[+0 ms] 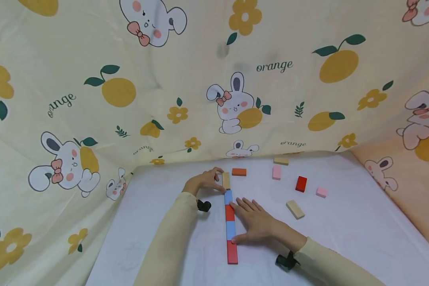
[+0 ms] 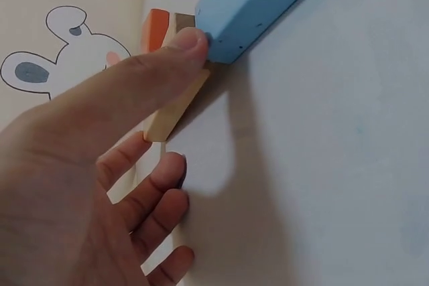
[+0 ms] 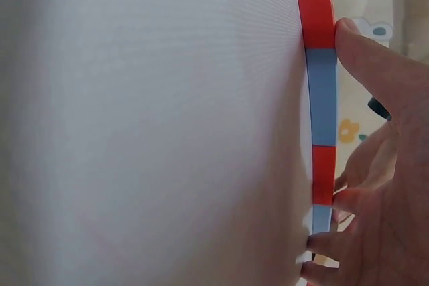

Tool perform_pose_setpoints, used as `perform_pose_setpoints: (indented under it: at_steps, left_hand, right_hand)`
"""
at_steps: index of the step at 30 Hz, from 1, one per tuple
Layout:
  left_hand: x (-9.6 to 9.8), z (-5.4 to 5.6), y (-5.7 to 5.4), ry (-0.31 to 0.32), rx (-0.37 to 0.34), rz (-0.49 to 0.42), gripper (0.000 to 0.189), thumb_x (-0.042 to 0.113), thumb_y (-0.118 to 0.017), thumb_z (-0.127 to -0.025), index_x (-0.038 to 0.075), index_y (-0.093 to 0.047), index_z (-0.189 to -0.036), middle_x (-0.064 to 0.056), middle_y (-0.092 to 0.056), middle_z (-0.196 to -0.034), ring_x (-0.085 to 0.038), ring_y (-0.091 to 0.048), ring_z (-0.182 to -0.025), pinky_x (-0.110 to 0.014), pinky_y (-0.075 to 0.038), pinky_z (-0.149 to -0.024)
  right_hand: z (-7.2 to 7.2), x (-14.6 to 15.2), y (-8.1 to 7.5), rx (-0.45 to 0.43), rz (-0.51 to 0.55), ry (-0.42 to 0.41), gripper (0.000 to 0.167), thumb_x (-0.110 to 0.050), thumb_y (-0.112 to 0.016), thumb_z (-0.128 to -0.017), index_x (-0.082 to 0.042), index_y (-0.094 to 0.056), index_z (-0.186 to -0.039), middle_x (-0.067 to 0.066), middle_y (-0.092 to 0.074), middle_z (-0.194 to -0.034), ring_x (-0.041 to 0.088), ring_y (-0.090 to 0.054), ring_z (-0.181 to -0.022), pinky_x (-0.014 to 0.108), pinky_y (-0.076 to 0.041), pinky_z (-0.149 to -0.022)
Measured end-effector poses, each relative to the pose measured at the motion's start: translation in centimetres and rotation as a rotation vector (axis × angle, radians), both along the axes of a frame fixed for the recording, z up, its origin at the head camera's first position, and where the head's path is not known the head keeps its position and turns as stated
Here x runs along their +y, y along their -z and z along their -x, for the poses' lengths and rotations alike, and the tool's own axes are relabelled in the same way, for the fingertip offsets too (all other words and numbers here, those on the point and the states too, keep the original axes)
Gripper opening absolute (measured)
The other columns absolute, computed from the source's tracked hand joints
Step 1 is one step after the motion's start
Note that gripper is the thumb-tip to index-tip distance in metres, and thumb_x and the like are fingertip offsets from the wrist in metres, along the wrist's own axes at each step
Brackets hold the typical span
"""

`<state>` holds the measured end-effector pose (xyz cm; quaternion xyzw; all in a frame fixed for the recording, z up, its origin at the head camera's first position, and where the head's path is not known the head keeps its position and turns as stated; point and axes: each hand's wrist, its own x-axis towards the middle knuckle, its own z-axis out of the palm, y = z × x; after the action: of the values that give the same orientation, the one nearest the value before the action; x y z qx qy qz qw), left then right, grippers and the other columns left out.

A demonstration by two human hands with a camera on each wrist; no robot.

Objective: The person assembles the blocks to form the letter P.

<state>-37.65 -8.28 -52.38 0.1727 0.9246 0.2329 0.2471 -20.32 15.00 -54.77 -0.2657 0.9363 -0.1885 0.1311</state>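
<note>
A straight row of blocks runs away from me in the head view: a red block (image 1: 232, 252) nearest, then a blue block (image 1: 230, 230), a second red block (image 1: 230, 213), a second blue block (image 1: 228, 197) and a plain wooden block (image 1: 226, 180) at the far end. My left hand (image 1: 204, 180) pinches that wooden block (image 2: 175, 106) lengthwise, index finger at its far end and thumb by the joint with the blue block (image 2: 248, 5). My right hand (image 1: 255, 220) lies along the row's right side, fingers spread, thumb and index fingertip touching the blocks.
Loose blocks lie to the right: orange (image 1: 239, 172), pink (image 1: 277, 172), red (image 1: 301, 184), small pink (image 1: 321, 192) and wooden ones (image 1: 295, 209) (image 1: 281, 161). A patterned cloth (image 1: 186, 79) hangs behind the white table surface (image 1: 157, 186).
</note>
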Motion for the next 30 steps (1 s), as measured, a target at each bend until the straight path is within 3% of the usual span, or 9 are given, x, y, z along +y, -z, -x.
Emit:
perform_pose_setpoints:
  at_steps: [14, 23, 30]
  left_hand:
    - [-0.1, -0.3, 0.2, -0.012, 0.029, -0.039, 0.080, 0.049, -0.084, -0.092, 0.025, -0.046, -0.158, 0.001, -0.061, -0.118, -0.022, -0.052, -0.111, -0.046, -0.044, -0.102]
    - [0.6, 0.9, 2.0, -0.057, 0.005, 0.009, 0.081, 0.049, -0.086, -0.090, 0.033, -0.045, -0.159, 0.002, -0.060, -0.118, -0.023, -0.051, -0.112, -0.047, -0.043, -0.103]
    - [0.4, 0.6, 1.7, -0.056, 0.015, -0.002, 0.082, 0.050, -0.087, -0.089, 0.033, -0.046, -0.158, 0.002, -0.061, -0.118, -0.022, -0.052, -0.112, -0.048, -0.044, -0.103]
  right_hand:
    - [0.0, -0.2, -0.1, 0.003, -0.010, 0.003, 0.121, -0.085, -0.071, -0.079, -0.019, -0.030, -0.171, 0.014, -0.027, -0.176, 0.043, -0.022, -0.161, 0.066, -0.015, -0.127]
    - [-0.2, 0.1, 0.1, 0.005, -0.011, -0.002, 0.122, -0.086, -0.070, -0.079, -0.019, -0.028, -0.171, 0.014, -0.026, -0.176, 0.043, -0.021, -0.162, 0.066, -0.015, -0.127]
    - [-0.1, 0.0, 0.3, 0.007, -0.001, -0.001, 0.120, -0.085, -0.070, -0.079, -0.019, -0.029, -0.171, 0.014, -0.026, -0.176, 0.043, -0.021, -0.162, 0.066, -0.016, -0.127]
